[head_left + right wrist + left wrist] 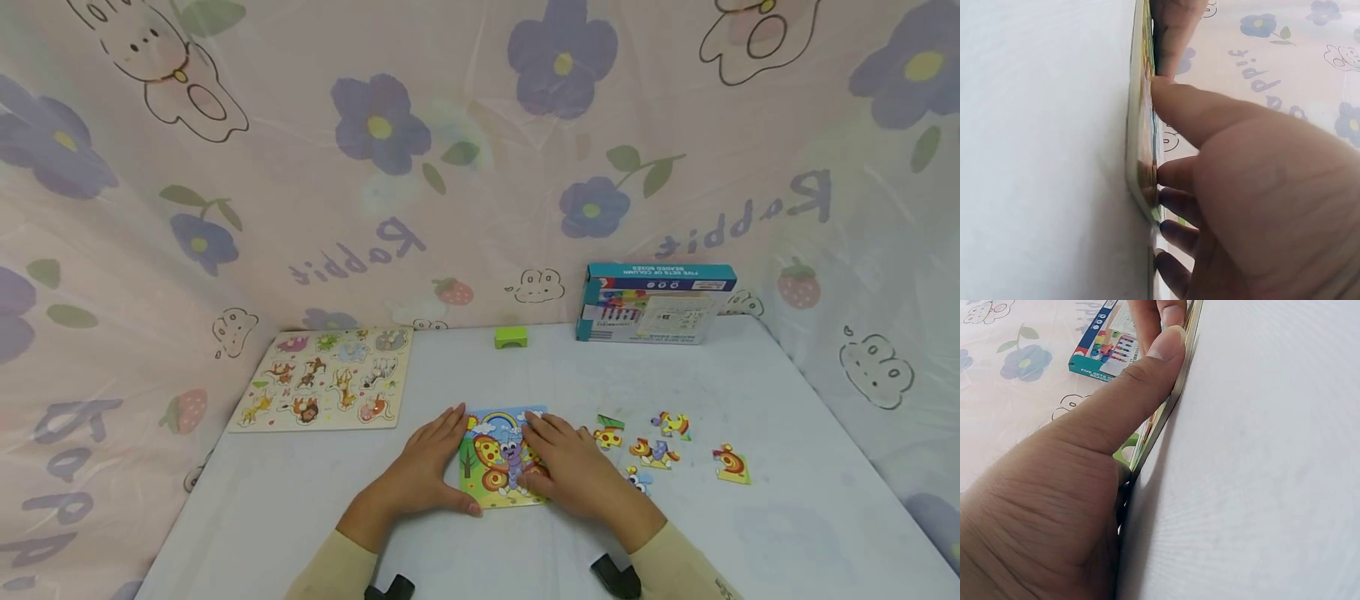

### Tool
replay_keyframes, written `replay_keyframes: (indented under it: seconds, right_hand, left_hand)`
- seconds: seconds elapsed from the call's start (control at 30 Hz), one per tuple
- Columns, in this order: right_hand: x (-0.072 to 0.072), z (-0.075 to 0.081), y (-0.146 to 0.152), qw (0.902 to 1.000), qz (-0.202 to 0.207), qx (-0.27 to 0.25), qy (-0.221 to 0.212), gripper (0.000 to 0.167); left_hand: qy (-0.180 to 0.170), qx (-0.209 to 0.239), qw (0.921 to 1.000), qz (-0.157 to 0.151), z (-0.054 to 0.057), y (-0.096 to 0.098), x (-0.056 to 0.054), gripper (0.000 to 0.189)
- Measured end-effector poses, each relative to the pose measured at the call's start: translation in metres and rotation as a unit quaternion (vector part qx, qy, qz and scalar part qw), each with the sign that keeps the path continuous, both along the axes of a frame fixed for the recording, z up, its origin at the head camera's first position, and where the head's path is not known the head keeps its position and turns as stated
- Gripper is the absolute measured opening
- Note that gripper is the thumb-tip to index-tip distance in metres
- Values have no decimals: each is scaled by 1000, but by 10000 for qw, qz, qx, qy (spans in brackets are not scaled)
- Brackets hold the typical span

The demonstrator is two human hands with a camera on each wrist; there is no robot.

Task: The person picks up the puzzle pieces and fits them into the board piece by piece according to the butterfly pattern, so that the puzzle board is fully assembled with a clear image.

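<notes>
A square puzzle board [489,493] with a purple-bodied butterfly, a rainbow and a tree lies on the white table before me. My left hand [426,467] rests along its left side, fingers stretched toward the top left corner and thumb at the near edge. In the left wrist view that thumb [1141,378] lies along the board's edge. My right hand [573,467] lies over the right part of the picture, fingers extended and hiding much of that wing. The right wrist view shows its thumb [1191,106] on the board's surface and the other fingertips near the edge.
Loose puzzle pieces lie to the right, among them a dog-like piece [654,452] and a snail-like piece [731,464]. A wooden animal board [322,379] sits at the back left. A green block [511,337] and a bead-set box [656,304] stand along the back.
</notes>
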State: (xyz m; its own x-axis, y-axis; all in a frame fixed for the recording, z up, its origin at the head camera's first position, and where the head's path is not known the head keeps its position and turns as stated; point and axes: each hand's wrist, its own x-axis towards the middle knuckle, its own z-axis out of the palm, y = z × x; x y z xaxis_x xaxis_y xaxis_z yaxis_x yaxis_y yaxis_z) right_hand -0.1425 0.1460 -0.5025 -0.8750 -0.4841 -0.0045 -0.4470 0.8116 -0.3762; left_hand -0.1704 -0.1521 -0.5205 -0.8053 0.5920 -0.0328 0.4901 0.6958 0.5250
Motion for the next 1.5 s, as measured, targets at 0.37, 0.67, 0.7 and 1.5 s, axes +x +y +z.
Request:
replay_keyframes:
  seconds: [0.37, 0.67, 0.7, 1.5]
  right_hand:
    - [-7, -11, 9, 9904, -215, -1312, -387, 73]
    - [-6, 3, 19, 9385, -829, -3271, -736, 60]
    - [-6, 5, 21, 9307, -853, -3472, -773, 57]
    - [5, 8, 88, 8737, -1007, -4639, -1064, 57]
  left_hand:
    - [54, -57, 10000, 18, -2, 0, -1, 146]
    - [45, 61, 10000, 16, 0, 0, 1, 144]
    - [44, 58, 10000, 15, 0, 0, 2, 144]
    - [-49, -60, 9999, 86, 0, 0, 1, 145]
